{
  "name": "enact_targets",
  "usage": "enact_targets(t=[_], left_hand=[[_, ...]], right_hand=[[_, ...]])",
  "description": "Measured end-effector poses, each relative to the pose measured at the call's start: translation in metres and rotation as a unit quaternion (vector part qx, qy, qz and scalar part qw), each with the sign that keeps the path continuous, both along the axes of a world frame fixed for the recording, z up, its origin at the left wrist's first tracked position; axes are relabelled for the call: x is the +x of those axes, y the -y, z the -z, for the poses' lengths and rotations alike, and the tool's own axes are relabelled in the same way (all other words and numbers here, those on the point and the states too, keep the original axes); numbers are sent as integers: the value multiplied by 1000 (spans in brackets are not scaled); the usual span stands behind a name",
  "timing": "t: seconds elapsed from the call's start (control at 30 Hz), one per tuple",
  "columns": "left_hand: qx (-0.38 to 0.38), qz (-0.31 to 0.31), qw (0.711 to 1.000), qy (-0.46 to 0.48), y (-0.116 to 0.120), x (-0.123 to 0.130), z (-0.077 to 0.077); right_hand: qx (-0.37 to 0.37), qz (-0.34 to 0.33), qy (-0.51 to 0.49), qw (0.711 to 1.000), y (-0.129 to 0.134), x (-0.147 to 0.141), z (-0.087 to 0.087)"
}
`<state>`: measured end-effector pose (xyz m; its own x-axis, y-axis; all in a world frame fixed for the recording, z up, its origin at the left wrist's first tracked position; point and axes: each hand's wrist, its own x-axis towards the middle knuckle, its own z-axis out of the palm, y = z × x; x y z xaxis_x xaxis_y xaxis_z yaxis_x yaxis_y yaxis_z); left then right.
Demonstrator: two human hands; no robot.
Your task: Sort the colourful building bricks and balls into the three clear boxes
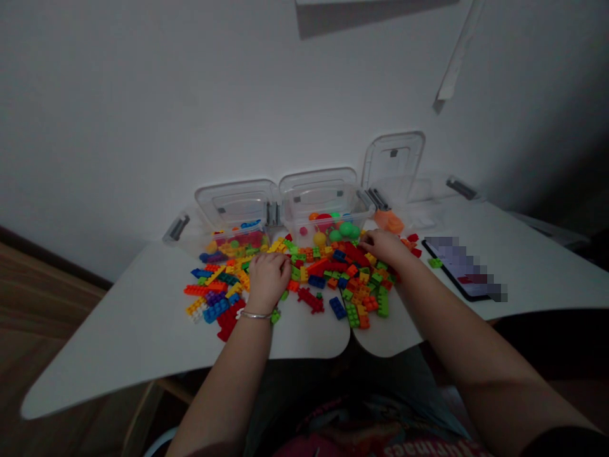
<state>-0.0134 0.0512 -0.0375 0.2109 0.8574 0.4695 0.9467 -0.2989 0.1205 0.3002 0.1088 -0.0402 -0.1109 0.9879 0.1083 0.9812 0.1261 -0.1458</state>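
A heap of colourful toy building blocks (311,282) lies across the white table. My left hand (269,278), with a bracelet at its wrist, rests palm down on the left part of the heap. Its fingers are curled under and their tips are hidden. At the heap's right back, my right hand (382,245) is closed, with thumb and fingers together among the blocks. Whatever either hand holds is too small or covered. A long red piece (354,255) lies just left of my right hand. Near my left wrist are red blocks (229,322).
Behind the heap stand clear plastic boxes with raised lids: a left box (238,231) with mixed pieces, a middle box (328,219) with colourful balls, a right box (419,206) by orange pieces (389,221). A phone (459,270) lies at right. A wall rises behind.
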Motion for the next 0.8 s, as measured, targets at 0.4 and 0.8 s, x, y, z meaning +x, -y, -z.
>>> enact_targets(t=[0.4,0.8], left_hand=[[3,2,1000,2,-1,-1,1],[47,66,995,51,13,13,-23]], right_hand=[[66,34,-110,991,7,2,-4],[90,-9,-534,841,40,-26,-22]])
